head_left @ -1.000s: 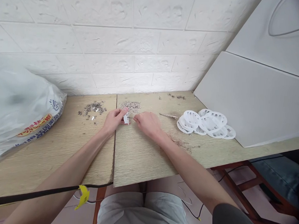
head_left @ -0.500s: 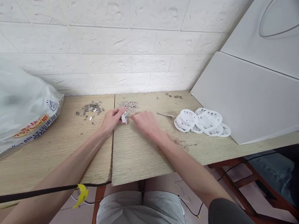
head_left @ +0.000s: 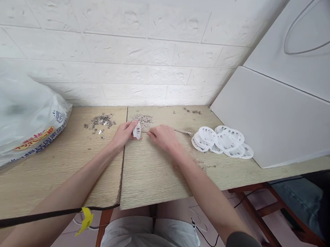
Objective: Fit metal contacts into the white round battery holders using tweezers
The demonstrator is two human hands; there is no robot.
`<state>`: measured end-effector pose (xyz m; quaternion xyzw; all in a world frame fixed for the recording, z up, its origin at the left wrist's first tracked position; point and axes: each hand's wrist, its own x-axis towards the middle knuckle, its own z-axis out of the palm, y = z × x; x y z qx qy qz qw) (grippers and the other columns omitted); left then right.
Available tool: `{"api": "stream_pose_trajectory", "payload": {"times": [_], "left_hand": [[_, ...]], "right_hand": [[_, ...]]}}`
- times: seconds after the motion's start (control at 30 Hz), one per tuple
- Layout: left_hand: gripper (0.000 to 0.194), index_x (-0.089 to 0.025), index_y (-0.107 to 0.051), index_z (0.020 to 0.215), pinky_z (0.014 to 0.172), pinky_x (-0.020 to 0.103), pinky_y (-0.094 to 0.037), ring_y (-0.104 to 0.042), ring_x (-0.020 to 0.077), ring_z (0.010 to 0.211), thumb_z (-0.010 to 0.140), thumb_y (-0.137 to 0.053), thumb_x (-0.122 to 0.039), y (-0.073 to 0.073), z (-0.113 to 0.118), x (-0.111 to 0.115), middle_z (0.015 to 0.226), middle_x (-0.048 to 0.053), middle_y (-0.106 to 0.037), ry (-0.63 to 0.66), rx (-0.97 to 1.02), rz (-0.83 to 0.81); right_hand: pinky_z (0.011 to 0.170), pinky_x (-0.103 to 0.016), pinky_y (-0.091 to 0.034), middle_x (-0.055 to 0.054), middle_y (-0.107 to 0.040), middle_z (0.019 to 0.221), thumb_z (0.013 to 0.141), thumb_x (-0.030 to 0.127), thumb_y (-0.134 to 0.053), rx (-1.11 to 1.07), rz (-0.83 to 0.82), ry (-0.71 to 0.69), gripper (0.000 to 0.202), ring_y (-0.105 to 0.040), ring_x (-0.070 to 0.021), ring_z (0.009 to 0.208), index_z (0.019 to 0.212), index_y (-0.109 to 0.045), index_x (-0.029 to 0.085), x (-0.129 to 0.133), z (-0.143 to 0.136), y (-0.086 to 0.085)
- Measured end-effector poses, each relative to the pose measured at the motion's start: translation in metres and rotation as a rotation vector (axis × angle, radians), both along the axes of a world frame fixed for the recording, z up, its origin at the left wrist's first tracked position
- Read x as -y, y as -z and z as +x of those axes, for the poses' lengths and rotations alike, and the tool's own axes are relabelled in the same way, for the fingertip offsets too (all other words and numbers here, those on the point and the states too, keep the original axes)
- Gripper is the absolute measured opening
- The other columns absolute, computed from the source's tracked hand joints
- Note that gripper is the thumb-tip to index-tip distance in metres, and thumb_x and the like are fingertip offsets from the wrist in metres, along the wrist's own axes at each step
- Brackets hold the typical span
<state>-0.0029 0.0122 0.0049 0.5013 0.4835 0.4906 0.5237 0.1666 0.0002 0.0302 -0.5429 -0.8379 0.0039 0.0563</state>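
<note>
My left hand point(head_left: 124, 133) pinches a white slotted plastic disc point(head_left: 137, 130) by its edge, tilted up above the table near the board seam. Just to its right, my right hand point(head_left: 163, 137) is closed, with thumb and fingertips pressed together and pointing at the disc. A small gap separates those fingertips from the disc, and whatever they grip is too small to make out. Behind both hands lies a spread of small metal pieces point(head_left: 144, 120). Another heap of small metal pieces point(head_left: 103, 120) sits left of my left hand.
Several white slotted discs point(head_left: 229, 139) lie overlapped on the right, beside a thin metal tool point(head_left: 183, 132). A printed plastic bag point(head_left: 28, 119) stands at the left. White panels point(head_left: 279, 119) lean at the right. A black cable point(head_left: 36, 217) crosses the table's front edge.
My right hand has drawn slightly away from the disc to the right. The disc has turned in my left hand, so its slotted face shows more. The view has shifted a little.
</note>
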Motion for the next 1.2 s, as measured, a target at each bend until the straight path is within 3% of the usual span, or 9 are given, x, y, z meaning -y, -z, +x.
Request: {"api": "stream_pose_trajectory", "payload": {"times": [0.2,0.37,0.47,0.7,1.0,1.2], "left_hand": [[0.041,-0.015,-0.057,0.065,0.058,0.031,-0.054,-0.055,0.0146,0.059,0.071,-0.061,-0.056,0.000,0.002,-0.002,0.063,0.002,-0.056,0.006,-0.018,-0.017],[0.043,-0.015,-0.058,0.066,0.060,0.031,-0.053,-0.057,0.0160,0.059,0.071,-0.060,-0.058,-0.003,0.003,-0.001,0.062,0.002,-0.058,-0.001,-0.018,-0.022],[0.047,-0.014,-0.061,0.073,0.062,0.030,-0.052,-0.060,0.0181,0.067,0.072,-0.057,-0.061,-0.002,0.003,-0.001,0.070,0.005,-0.064,-0.012,0.021,-0.027],[0.052,-0.012,-0.064,0.089,0.072,0.031,-0.050,-0.061,0.0199,0.080,0.077,-0.052,-0.061,0.005,0.006,-0.003,0.083,0.008,-0.067,0.071,0.169,-0.066],[0.039,-0.010,-0.066,0.087,0.071,0.027,-0.045,-0.058,0.0164,0.078,0.078,-0.058,-0.048,0.008,0.003,-0.006,0.085,0.008,-0.067,0.136,0.287,-0.007],[0.033,-0.012,-0.067,0.094,0.072,0.027,-0.046,-0.058,0.0162,0.079,0.076,-0.060,-0.039,0.008,0.002,-0.004,0.090,0.006,-0.068,0.193,0.210,0.010]], "right_hand": [[0.057,-0.025,-0.027,-0.007,-0.068,0.079,0.093,0.036,-0.037,-0.121,-0.015,0.003,0.037,-0.057,-0.0154,0.069,0.080,-0.066,0.018,-0.009,0.009,0.011],[0.055,-0.023,-0.027,-0.002,-0.064,0.067,0.089,0.032,-0.041,-0.378,-0.051,0.031,0.032,-0.050,-0.0119,0.060,0.072,-0.063,0.017,-0.014,0.008,0.018],[0.055,-0.021,-0.030,0.000,-0.060,0.061,0.087,0.031,-0.043,-0.636,-0.157,0.057,0.031,-0.046,-0.0101,0.055,0.070,-0.063,0.015,-0.016,0.006,0.019],[0.049,-0.022,-0.032,0.000,-0.059,0.063,0.082,0.037,-0.049,-1.134,-0.461,0.088,0.030,-0.040,-0.0079,0.047,0.089,-0.065,0.013,-0.018,0.000,0.024],[0.047,-0.021,-0.027,0.002,-0.053,0.061,0.074,0.046,-0.060,-1.253,-0.547,0.068,0.032,-0.040,-0.0067,0.050,0.073,-0.061,0.015,-0.018,-0.003,0.028],[0.049,-0.021,-0.029,0.003,-0.053,0.059,0.068,0.042,-0.067,-1.354,-0.571,0.107,0.032,-0.041,-0.0079,0.053,0.084,-0.065,0.014,-0.018,-0.005,0.028]]}}
